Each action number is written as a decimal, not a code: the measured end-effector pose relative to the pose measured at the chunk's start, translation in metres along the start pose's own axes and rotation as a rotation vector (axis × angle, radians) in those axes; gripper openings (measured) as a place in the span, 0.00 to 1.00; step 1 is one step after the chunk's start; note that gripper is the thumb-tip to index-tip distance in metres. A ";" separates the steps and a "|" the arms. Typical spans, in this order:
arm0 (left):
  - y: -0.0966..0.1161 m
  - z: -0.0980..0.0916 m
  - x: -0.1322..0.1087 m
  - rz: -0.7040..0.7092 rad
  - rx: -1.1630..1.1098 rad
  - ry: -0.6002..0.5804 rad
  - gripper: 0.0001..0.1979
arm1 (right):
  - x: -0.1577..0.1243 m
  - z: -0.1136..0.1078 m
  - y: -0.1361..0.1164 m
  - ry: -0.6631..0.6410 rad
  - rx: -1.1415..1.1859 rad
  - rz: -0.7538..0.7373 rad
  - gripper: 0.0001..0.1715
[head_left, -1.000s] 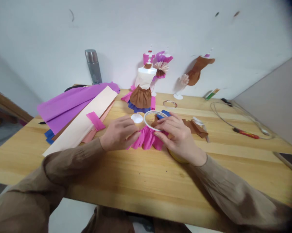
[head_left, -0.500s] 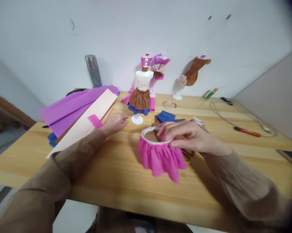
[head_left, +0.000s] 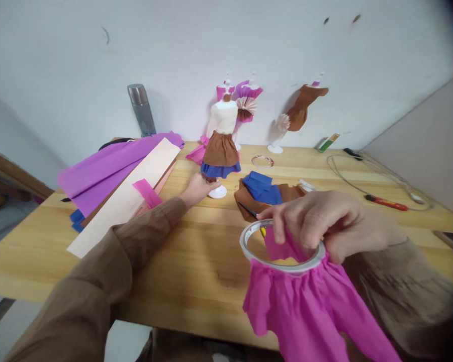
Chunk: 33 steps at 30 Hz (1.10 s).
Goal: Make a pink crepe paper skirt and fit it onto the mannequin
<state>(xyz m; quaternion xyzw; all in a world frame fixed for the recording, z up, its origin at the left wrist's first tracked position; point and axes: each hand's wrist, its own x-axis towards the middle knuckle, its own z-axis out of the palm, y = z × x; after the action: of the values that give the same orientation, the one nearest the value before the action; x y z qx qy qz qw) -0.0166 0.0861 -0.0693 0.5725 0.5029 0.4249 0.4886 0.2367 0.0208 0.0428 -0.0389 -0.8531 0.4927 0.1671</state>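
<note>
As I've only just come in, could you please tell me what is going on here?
At a wooden desk, the person's right grip holds a white tape roll by its rim, with a pink gathered strip hanging from it. The left grip is at the base of a miniature dress form, which wears a brown skirt over a blue ruffle; whether it grasps is hard to see. Other dressed forms stand behind, by the wall.

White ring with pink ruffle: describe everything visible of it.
The round white ring, like a tape core, bears unreadable print inside. From its rim hangs a gathered bright pink ruffle, paper-like, running past the picture's bottom edge. The right hand grips its far right side, holding it opening upward above the wooden table.
</note>
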 end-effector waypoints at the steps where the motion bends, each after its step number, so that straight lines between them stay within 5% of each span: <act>1: 0.004 0.002 -0.007 -0.018 -0.005 -0.013 0.09 | -0.003 -0.002 0.002 0.013 0.020 0.002 0.17; 11: 0.031 0.012 -0.100 -0.368 -0.096 -0.350 0.24 | -0.022 -0.007 0.002 -0.021 0.142 -0.051 0.30; 17: 0.025 0.010 -0.117 -0.355 0.257 -0.443 0.24 | -0.022 -0.002 0.006 0.094 0.197 -0.030 0.24; 22: 0.030 0.012 -0.120 -0.057 0.576 -0.336 0.27 | -0.018 -0.007 0.012 0.080 0.190 -0.127 0.15; 27: 0.065 -0.013 -0.114 0.159 0.814 -0.215 0.27 | -0.016 -0.016 0.016 0.092 0.210 -0.106 0.16; 33: 0.098 -0.033 -0.103 0.454 0.767 -0.130 0.08 | -0.018 -0.028 0.021 0.018 0.222 -0.092 0.14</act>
<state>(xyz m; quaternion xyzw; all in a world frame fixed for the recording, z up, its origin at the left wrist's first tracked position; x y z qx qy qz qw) -0.0466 -0.0133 0.0335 0.8337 0.4538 0.2674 0.1661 0.2603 0.0502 0.0334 0.0148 -0.7928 0.5753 0.2005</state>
